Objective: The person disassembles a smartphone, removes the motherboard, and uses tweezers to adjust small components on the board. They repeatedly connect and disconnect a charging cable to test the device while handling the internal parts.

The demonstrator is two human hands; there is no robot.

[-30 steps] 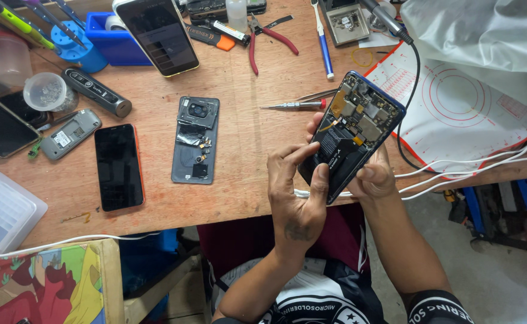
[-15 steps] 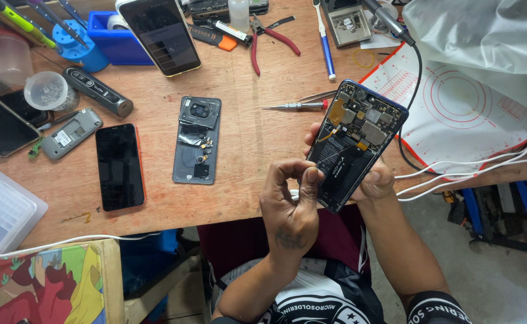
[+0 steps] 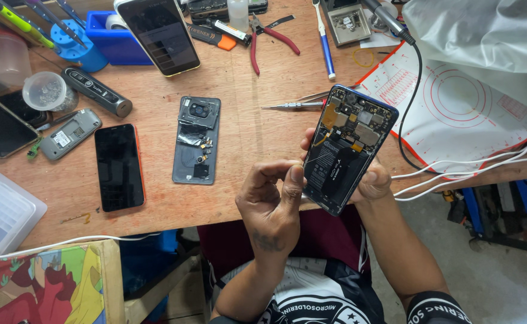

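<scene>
My right hand grips an opened phone from behind and holds it tilted above the front edge of the wooden table. The phone's back is off, showing its circuit board, copper flex parts and black battery. My left hand is curled, with thumb and forefinger pinched against the phone's lower left edge. Whether something small sits between those fingertips is too fine to see.
On the table lie a removed back cover, a black phone, a small grey handset, tweezers, red-handled pliers and a blue-handled tool. A white work mat and white cables are at the right.
My left hand has drawn back from the phone's inner lower part to its left edge, fingers now pinched. The phone has shifted slightly up and right in my right hand.
</scene>
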